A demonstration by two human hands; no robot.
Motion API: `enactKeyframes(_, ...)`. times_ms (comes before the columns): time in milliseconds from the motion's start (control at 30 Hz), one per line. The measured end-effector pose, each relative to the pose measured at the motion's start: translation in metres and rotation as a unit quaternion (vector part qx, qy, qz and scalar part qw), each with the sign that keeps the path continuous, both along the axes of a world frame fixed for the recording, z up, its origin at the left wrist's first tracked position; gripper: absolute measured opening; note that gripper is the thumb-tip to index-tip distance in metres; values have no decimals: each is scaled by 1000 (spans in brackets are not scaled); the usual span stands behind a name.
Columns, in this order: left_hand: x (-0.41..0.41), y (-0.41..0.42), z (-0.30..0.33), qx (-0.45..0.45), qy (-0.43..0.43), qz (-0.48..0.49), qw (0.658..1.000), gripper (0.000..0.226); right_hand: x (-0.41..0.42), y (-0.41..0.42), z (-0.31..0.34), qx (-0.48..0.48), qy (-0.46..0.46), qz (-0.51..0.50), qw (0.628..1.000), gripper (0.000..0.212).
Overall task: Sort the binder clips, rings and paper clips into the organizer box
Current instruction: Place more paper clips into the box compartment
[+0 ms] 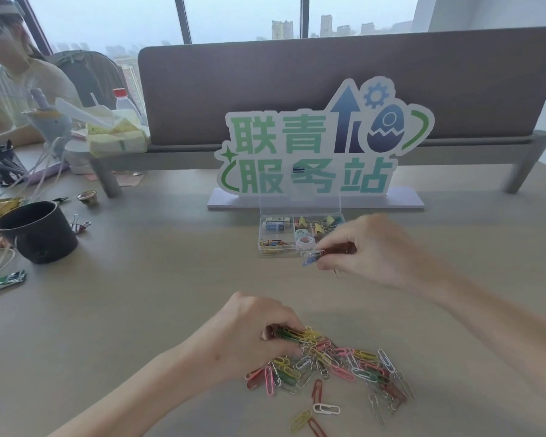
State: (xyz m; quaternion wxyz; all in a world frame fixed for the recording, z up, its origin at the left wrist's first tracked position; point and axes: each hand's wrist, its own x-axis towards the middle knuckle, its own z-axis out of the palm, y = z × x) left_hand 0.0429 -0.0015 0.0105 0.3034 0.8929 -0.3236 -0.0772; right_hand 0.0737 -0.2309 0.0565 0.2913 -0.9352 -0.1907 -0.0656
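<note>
Between both hands (259, 335) and beneath lie paper clips (338, 364).

High-rise office, shared table (158, 279), grey fabric desk divider (328, 83) at 12 o'clock, pen holder (0, 167) at 9, city-skyline windows (240, 17).

The organizer box (300, 230) is clear, glossy plastic, its raised lid see-through. The paper clips (331, 364) heaped on the desk look like wire with a smooth coloured coating (a few are bare silvery metal). The desk (158, 279) is a matt, smooth beige surface. The divider panel (328, 77) behind looks like soft grey cloth. The dark cup (37, 230) is matt.
</note>
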Motion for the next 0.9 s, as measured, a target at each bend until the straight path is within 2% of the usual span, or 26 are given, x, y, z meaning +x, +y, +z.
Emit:
enactKeyframes(233, -1, 1, 0, -6, 5, 1, 1000, 22, 79, 32, -2, 10, 24, -6, 1000, 11)
enactKeyframes(433, 2, 3, 1, -10, -1, -6, 1000, 22, 127, 48, -20, -67, 22, 13, 997, 12)
enactKeyframes(900, 2, 3, -5, -20, -18, -28, 999, 21, 140, 54, -33, -177, -24, 44, 983, 11)
